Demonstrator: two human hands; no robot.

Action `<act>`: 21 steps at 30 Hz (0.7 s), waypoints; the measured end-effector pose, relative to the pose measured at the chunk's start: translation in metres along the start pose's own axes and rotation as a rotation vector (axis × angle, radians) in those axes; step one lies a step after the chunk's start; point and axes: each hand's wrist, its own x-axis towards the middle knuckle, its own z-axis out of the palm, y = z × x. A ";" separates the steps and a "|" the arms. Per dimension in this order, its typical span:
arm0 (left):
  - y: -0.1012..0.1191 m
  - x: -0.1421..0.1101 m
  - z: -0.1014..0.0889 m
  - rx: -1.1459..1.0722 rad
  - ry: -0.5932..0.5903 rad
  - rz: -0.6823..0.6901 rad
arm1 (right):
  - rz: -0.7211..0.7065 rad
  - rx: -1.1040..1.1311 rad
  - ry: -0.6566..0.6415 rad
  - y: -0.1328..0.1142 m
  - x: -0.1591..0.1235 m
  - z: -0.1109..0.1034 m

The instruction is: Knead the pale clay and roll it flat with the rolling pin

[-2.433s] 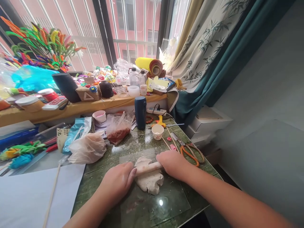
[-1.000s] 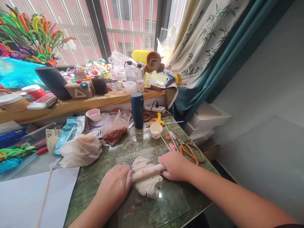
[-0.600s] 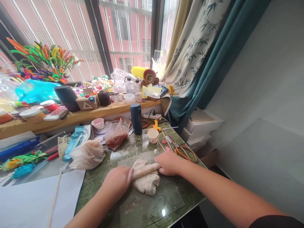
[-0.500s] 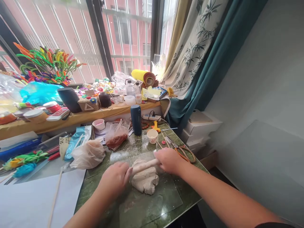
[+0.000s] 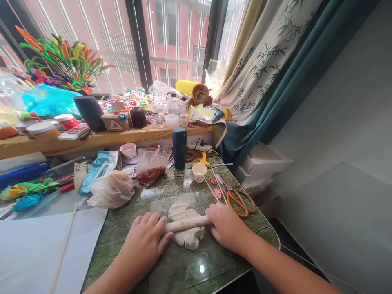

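A pale wooden rolling pin (image 5: 187,223) lies across a flattened, ragged-edged slab of off-white clay (image 5: 189,238). My left hand (image 5: 148,234) closes over the pin's left end, its thumb toward the clay. On the other end, my right hand (image 5: 225,225) is wrapped around the pin. Under the clay is a clear sheet (image 5: 214,259) on the green marbled table (image 5: 118,232). Clay shows both beyond and in front of the pin, with a rough, ridged surface on the far part.
Right of the clay lie orange-handled scissors (image 5: 239,206), thin sticks (image 5: 211,190) and pink scraps (image 5: 217,192). Behind stand a paper cup (image 5: 199,173), a dark blue cylinder (image 5: 179,149) and a yellow glue gun (image 5: 203,159). Plastic bags (image 5: 112,188) and white paper (image 5: 45,245) are at left.
The rolling pin and both hands have come nearer to me across the clay. More of the clay's far part now shows. The camera view has shifted slightly.
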 end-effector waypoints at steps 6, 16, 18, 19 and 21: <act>0.001 0.003 0.004 0.052 0.000 -0.034 | 0.035 0.059 0.079 -0.004 0.004 0.003; -0.007 0.030 -0.015 0.065 -0.078 -0.021 | -0.049 -0.075 -0.119 0.006 0.039 -0.020; -0.009 0.034 -0.020 0.041 -0.130 0.004 | -0.063 -0.081 -0.114 0.005 0.042 -0.028; -0.010 0.034 -0.024 0.034 -0.148 0.021 | -0.066 -0.082 -0.111 0.005 0.042 -0.032; -0.010 0.031 -0.031 0.036 -0.130 0.063 | -0.059 -0.078 -0.093 0.006 0.036 -0.038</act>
